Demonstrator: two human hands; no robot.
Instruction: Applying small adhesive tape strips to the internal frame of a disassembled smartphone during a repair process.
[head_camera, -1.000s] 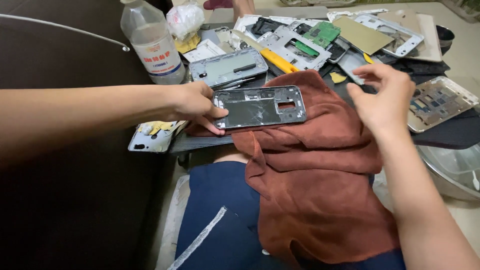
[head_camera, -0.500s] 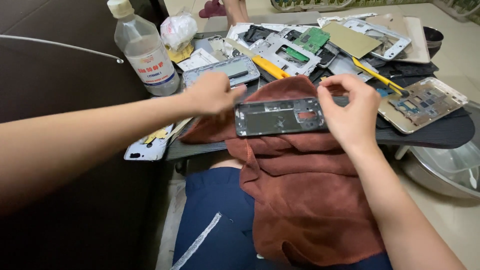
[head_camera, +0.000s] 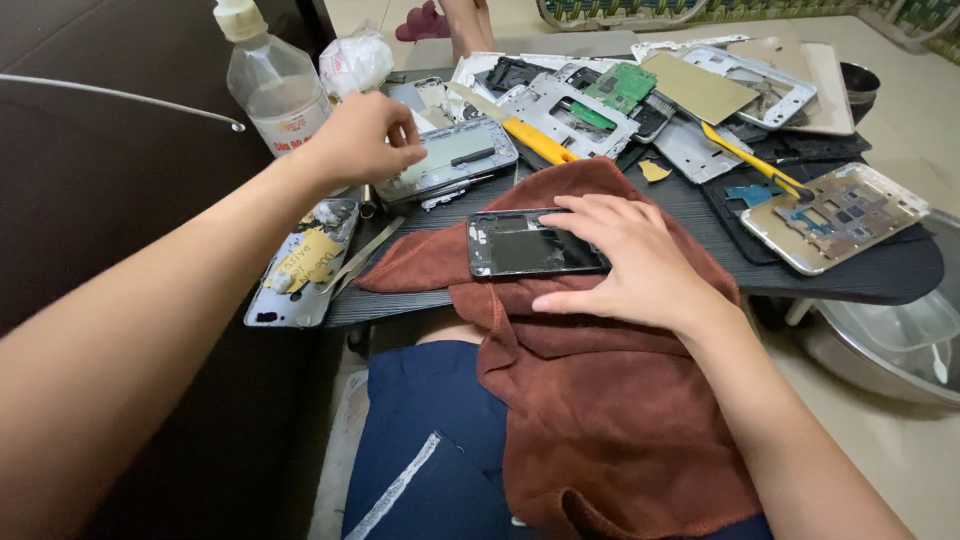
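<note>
Soft even daylight, sharp, slight wide-angle distortion.

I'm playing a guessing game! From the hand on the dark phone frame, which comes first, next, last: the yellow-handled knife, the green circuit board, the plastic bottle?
From the right hand:
1. Yellow-handled knife, just beyond the brown cloth.
2. Green circuit board, farther back.
3. Plastic bottle, far left corner.

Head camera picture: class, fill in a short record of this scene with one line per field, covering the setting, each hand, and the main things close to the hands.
Setting: dark slatted table crowded with dismantled phone parts
Left hand: reaching over a grey phone frame, fingers pinched; what they grip cannot be told
Right hand: flat on a black phone frame, holding it down
Under the black frame: brown cloth, draped off the table over the lap
Near left hand: clear plastic bottle, upright
Also there: yellow-handled tool, green circuit board
</note>
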